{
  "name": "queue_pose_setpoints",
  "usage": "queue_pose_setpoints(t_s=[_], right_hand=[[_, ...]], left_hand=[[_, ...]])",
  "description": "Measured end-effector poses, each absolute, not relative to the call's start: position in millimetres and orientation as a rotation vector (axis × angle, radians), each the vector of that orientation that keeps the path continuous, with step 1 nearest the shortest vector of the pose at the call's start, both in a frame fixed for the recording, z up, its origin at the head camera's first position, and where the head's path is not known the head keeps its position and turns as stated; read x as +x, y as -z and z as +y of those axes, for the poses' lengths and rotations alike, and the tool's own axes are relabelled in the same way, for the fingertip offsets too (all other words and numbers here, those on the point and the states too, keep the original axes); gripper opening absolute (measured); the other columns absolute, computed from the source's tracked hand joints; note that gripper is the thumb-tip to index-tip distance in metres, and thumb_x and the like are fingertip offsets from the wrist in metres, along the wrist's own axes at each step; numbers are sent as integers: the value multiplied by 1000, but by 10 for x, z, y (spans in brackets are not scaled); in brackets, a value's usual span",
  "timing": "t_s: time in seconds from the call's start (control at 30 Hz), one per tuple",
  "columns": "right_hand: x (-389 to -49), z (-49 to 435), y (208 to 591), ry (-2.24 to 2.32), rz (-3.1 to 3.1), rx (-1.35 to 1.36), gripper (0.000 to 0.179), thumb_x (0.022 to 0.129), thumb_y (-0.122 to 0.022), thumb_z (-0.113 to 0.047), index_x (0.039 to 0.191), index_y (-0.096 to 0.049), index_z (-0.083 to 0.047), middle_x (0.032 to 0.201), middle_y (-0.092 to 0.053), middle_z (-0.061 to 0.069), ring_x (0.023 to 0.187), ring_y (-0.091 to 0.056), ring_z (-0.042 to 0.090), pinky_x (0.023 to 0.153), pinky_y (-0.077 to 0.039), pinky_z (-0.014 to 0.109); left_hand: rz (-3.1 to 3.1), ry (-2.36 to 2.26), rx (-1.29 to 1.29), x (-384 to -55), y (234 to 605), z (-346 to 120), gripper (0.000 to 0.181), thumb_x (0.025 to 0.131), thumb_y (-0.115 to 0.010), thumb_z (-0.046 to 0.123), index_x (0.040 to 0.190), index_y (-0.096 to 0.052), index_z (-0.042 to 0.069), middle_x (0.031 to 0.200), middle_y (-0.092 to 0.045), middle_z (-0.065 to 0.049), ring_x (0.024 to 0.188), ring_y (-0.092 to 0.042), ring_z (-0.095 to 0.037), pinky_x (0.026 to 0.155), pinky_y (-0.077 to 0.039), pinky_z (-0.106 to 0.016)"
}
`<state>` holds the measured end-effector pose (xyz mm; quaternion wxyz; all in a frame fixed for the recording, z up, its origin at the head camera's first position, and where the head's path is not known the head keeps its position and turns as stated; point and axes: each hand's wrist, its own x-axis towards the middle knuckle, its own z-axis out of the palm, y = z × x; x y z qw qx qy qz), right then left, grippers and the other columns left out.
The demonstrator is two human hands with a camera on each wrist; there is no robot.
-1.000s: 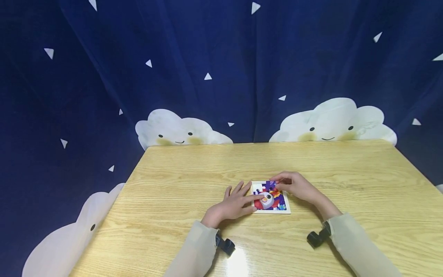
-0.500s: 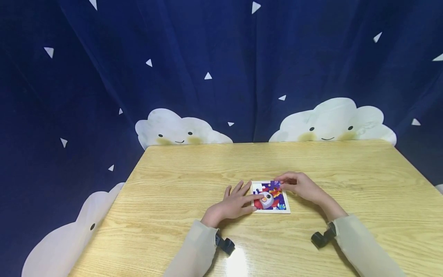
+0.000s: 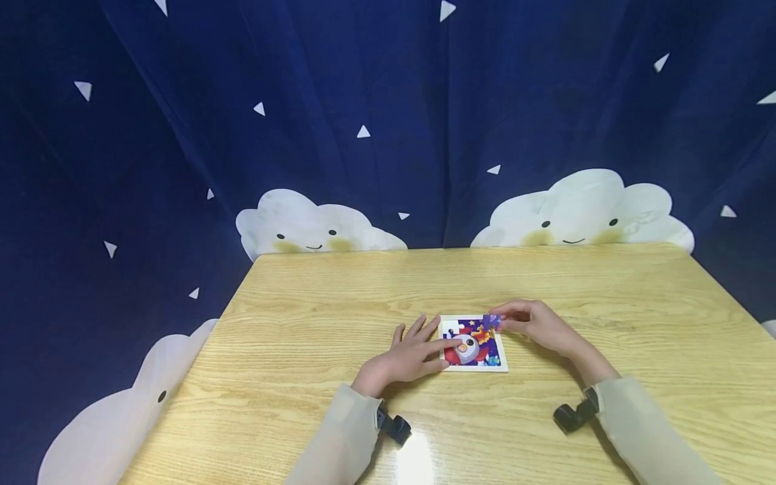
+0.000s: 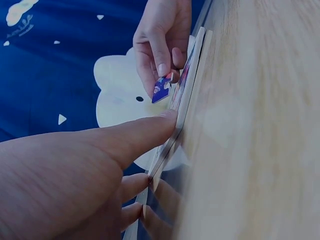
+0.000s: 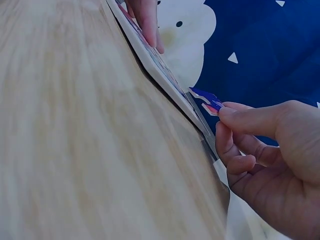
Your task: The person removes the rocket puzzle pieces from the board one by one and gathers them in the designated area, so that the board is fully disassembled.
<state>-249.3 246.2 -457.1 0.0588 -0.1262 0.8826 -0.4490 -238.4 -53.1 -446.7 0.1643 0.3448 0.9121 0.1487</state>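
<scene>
A small jigsaw puzzle in a white frame (image 3: 479,369) lies on the table, its picture a penguin on purple with stars. The upper left of the picture shows a white patch. My left hand (image 3: 403,360) rests with spread, straight fingers on the puzzle's left side, index finger on the penguin. At the upper right corner my right hand (image 3: 539,328) pinches a purple puzzle piece (image 3: 492,322) between thumb and fingers. In the right wrist view that piece (image 5: 206,98) is tilted and held above the frame, its tab edge visible.
The wooden table (image 3: 327,296) extends around the puzzle on all sides. Behind it hangs a dark blue curtain (image 3: 388,81) with white triangles and smiling clouds. A black wrist camera (image 3: 394,428) sits on each forearm.
My right hand has moved right with the puzzle piece, from the puzzle's upper middle to its upper right corner, uncovering a star. The left hand stays in place.
</scene>
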Motion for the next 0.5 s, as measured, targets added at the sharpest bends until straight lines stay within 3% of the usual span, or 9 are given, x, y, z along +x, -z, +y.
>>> queue_pose_setpoints(t_s=[0.5], right_hand=[[-2473,2591,4606,1351,2694,-381,31,94,-65,-22,123,-68,-10,116,-68,11,93,-61,4,78,-50,19]], left_hand=[[2595,-426,993,-2400,4481,-533,47,103,-43,45,149,-35,44,167,-6,-5,155,-2,-32,120,-7,-62]])
